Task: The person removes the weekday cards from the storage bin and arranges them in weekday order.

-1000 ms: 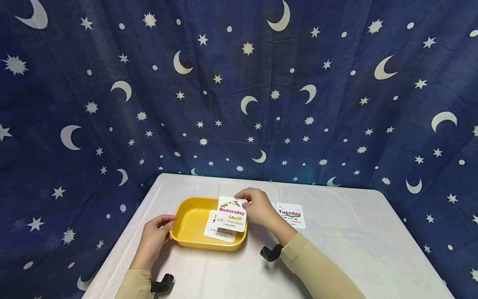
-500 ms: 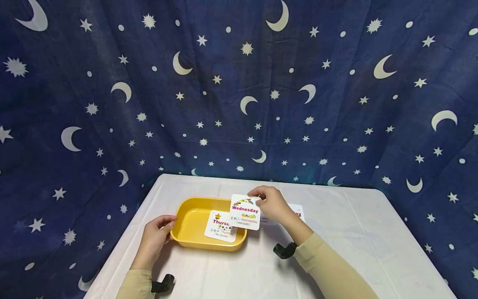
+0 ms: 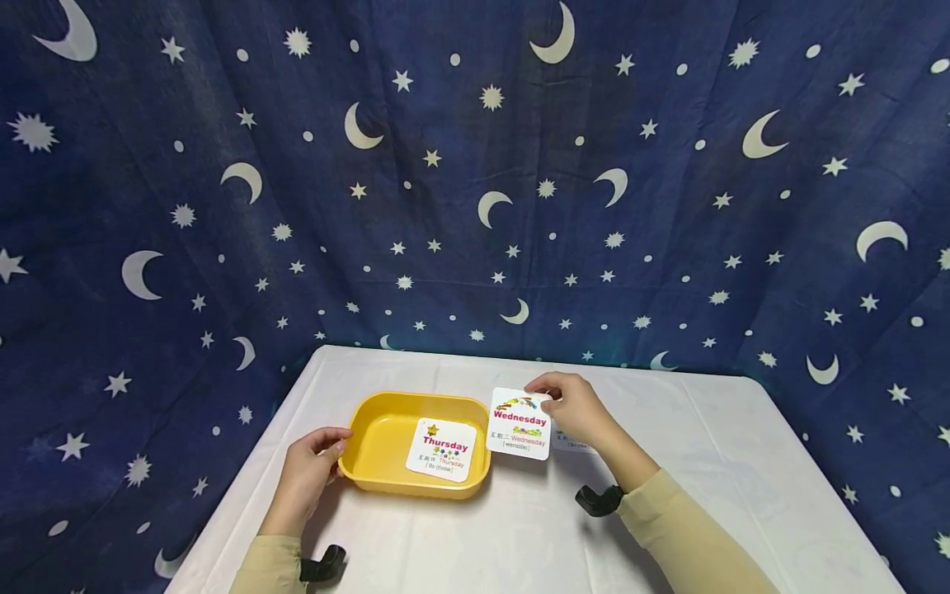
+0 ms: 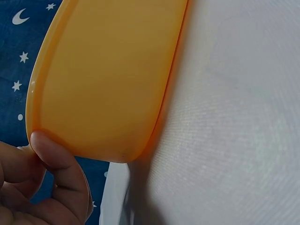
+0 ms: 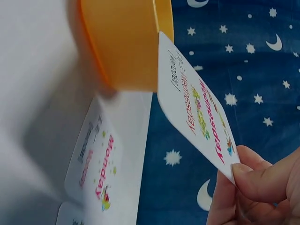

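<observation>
My left hand (image 3: 306,472) pinches the left rim of a yellow plastic tray (image 3: 404,487), thumb on the inside in the left wrist view. A square white flash card printed "Thursday" (image 3: 443,452) lies in the tray's right half. Between the thumb and fingers of my right hand (image 3: 582,412) is a "Wednesday" flash card (image 3: 519,425), pinched at its upper right corner. That card hangs just right of the tray, its left edge overlapping the rim in the head view. Under it, the right wrist view shows a "Monday" flash card (image 5: 105,164) on the table.
Another flash card (image 3: 575,444) lies on the white-clothed table (image 3: 475,544), mostly covered by my right hand. A dark blue curtain (image 3: 475,181) with moons and stars hangs behind the table. Black camera mounts (image 3: 599,501) sit at both wrists.
My right hand has carried the "Wednesday" card rightward from above the tray to beside it, uncovering the "Thursday" card. The left hand and tray have stayed in place.
</observation>
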`<control>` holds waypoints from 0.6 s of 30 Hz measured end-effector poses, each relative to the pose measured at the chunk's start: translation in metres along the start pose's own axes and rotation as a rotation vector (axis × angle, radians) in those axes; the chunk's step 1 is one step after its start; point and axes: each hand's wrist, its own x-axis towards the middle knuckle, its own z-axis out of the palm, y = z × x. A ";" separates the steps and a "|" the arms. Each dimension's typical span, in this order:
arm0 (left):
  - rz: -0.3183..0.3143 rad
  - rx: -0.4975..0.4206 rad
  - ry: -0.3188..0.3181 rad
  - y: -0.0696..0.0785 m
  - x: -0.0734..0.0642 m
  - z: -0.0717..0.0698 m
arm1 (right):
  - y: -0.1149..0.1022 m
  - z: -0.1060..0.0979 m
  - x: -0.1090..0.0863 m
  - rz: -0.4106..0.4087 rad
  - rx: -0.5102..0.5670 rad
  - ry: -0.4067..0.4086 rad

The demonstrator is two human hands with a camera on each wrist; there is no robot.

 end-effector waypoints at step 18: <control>0.007 -0.001 0.003 0.000 0.001 0.000 | 0.047 -0.041 -0.015 0.039 -0.055 0.024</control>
